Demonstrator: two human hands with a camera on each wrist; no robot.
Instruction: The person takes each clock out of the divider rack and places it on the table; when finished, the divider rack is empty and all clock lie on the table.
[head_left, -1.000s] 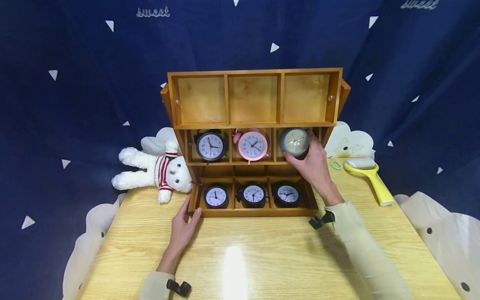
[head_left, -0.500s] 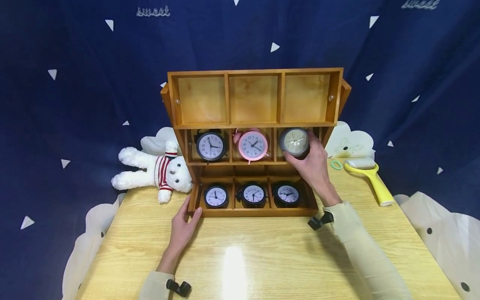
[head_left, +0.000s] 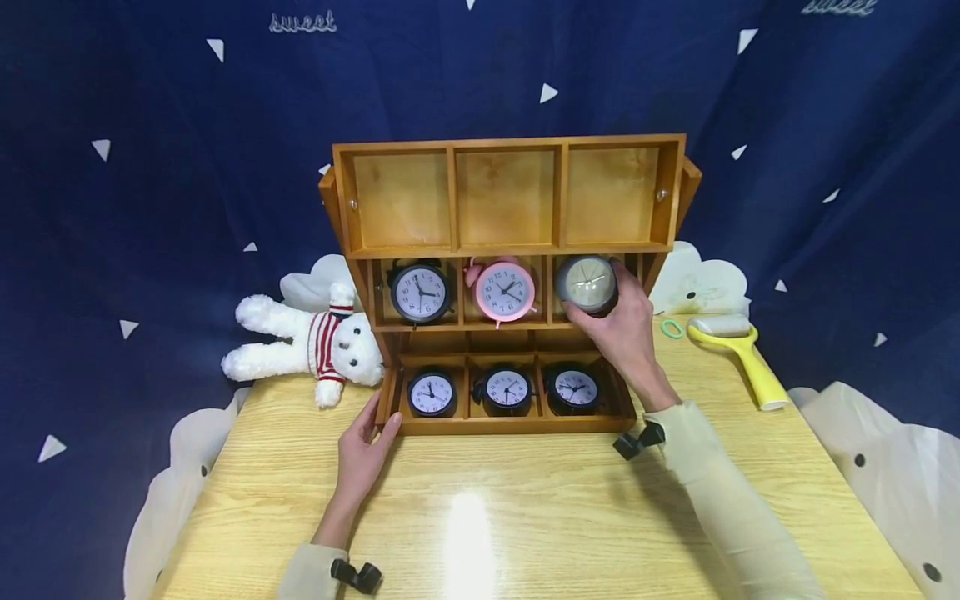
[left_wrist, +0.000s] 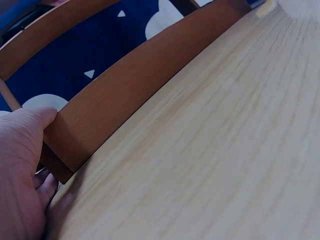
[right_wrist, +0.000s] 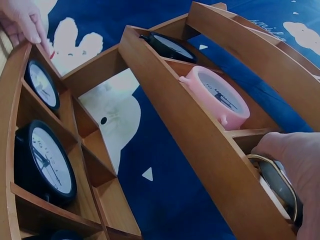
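A three-tiered wooden display rack (head_left: 510, 425) stands on the table. My right hand (head_left: 626, 329) grips a round grey clock (head_left: 588, 283) with a pale face, at the right compartment of the middle tier. In the right wrist view, the fingers partly cover this clock (right_wrist: 275, 180), and a gold-coloured rim shows. Beside it in the same tier are a pink alarm clock (head_left: 505, 291) and a black alarm clock (head_left: 421, 292). My left hand (head_left: 362, 450) holds the rack's lower left front corner, thumb at the front board and fingers along the side.
In the bottom tier sit three black clocks (head_left: 507, 389), one per compartment. Left of the rack lies a white plush bear (head_left: 330, 342) in a striped top. To the right are a yellow-handled lint roller (head_left: 750, 358) and a green ring (head_left: 672, 329). A dark blue curtain (head_left: 450, 83) hangs behind.
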